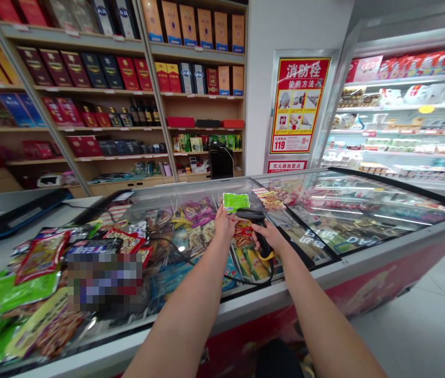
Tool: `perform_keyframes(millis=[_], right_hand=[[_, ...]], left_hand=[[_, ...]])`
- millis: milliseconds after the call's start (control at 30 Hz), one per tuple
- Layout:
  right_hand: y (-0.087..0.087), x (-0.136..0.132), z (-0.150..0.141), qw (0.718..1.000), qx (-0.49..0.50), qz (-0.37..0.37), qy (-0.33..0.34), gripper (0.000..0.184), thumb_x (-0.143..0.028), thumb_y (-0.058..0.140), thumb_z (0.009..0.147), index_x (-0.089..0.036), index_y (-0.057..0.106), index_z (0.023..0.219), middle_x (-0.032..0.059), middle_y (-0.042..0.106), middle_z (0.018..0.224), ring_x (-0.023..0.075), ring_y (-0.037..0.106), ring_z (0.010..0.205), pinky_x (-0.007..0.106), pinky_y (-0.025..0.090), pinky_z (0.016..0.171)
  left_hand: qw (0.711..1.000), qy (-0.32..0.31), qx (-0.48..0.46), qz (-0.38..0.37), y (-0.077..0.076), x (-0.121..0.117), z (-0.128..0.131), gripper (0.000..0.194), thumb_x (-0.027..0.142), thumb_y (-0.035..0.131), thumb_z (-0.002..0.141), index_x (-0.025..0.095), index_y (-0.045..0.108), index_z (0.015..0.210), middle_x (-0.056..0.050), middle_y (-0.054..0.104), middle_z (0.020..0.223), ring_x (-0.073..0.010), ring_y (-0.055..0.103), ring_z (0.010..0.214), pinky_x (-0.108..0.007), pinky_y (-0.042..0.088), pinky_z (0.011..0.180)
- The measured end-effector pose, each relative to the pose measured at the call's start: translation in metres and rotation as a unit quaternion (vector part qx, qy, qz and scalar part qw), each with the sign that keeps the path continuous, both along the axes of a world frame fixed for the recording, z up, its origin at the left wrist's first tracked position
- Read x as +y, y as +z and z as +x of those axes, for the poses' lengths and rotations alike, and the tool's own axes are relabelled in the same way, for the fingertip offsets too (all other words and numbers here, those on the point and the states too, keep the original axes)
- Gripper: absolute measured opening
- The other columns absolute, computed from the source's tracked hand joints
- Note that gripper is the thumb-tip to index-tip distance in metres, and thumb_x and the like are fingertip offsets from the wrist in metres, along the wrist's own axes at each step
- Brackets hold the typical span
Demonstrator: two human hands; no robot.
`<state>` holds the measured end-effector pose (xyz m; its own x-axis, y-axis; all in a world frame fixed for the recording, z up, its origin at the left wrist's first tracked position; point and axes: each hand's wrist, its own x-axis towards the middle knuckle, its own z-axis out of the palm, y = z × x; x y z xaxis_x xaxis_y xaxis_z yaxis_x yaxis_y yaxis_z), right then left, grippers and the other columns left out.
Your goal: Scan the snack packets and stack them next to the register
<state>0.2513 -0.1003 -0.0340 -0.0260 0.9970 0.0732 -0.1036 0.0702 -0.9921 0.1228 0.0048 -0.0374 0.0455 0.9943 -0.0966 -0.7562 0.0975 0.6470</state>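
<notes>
Over the glass top of a chest freezer [246, 294], my left hand [224, 224] pinches a small green snack packet [235, 201] by its lower left corner. My right hand [266, 237] is wrapped round the grip of a black and yellow barcode scanner [251, 214]. The scanner's head points left, close below the packet. Its black cable [256, 283] loops down and runs left across the glass. To the left, a pile of snack packets lies on the freezer, among them a red one [43, 254] and a large green one [16, 294].
Wrapped ice creams [191, 212] show through the freezer's glass. At the left stands a counter with a dark device [18, 215]. Behind are shelves of boxed bottles [108, 71], a fire hydrant poster [300, 105] and a lit refrigerated display [407, 110]. Tiled floor [438, 294] lies at right.
</notes>
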Motion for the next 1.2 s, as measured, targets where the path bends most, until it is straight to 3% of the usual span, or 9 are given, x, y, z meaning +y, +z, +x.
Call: perform_keyframes(millis=[167,300,500,800,1033,1200], right_hand=[[-0.003,0.008,-0.002,1.000,0.010,0.012,0.015,0.044,-0.051,0.080,0.066,-0.020,0.053,0.083,-0.0049,0.060,0.052,0.0124,0.055,0.037,0.026,0.051,0.039],[-0.003,0.021,-0.016,0.999,-0.003,0.020,0.041,0.045,-0.052,0.082,0.065,-0.020,0.053,0.080,-0.0042,0.061,0.055,0.0128,0.056,0.039,0.028,0.052,0.041],[0.007,0.032,-0.063,0.996,0.000,0.028,0.090,0.046,-0.054,0.079,0.068,-0.020,0.054,0.087,-0.0043,0.063,0.059,0.0126,0.058,0.042,0.025,0.049,0.041],[0.036,0.045,-0.180,0.974,-0.015,0.038,0.225,0.048,-0.053,0.080,0.062,-0.021,0.053,0.087,-0.0063,0.060,0.053,0.0123,0.056,0.038,0.024,0.047,0.040],[0.042,0.048,-0.262,0.956,-0.007,0.038,0.290,0.046,-0.052,0.079,0.065,-0.022,0.050,0.087,-0.0060,0.062,0.055,0.0120,0.056,0.039,0.023,0.047,0.040],[0.043,0.047,-0.307,0.946,-0.011,0.027,0.322,0.047,-0.051,0.081,0.062,-0.022,0.050,0.083,-0.0064,0.061,0.052,0.0111,0.055,0.037,0.023,0.048,0.038]], left_hand=[[0.999,0.017,-0.006,-0.034,0.008,-0.006,-0.004,0.039,0.017,0.059,0.088,0.027,0.061,0.125,0.004,0.062,0.068,-0.0084,0.054,0.050,-0.025,0.048,0.063],[0.994,0.073,0.012,-0.085,0.018,-0.010,-0.031,0.042,0.012,0.051,0.089,0.024,0.056,0.129,0.003,0.062,0.068,-0.0096,0.056,0.048,-0.025,0.046,0.060],[0.983,0.176,0.049,-0.022,0.028,-0.015,-0.114,0.041,0.011,0.046,0.091,0.021,0.056,0.129,0.002,0.064,0.070,-0.0083,0.055,0.048,-0.023,0.047,0.060],[0.946,0.311,0.088,0.011,0.039,-0.041,-0.239,0.036,0.015,0.061,0.086,0.020,0.061,0.121,-0.002,0.068,0.082,-0.0123,0.066,0.064,-0.026,0.054,0.067],[0.883,0.433,0.180,0.014,0.055,-0.061,-0.340,0.029,0.013,0.050,0.088,0.021,0.064,0.112,-0.006,0.071,0.096,-0.0173,0.070,0.087,-0.032,0.057,0.082],[0.818,0.483,0.312,-0.023,0.055,-0.070,-0.386,0.024,0.016,0.052,0.086,0.019,0.067,0.105,-0.008,0.073,0.099,-0.0232,0.069,0.104,-0.039,0.053,0.098]])
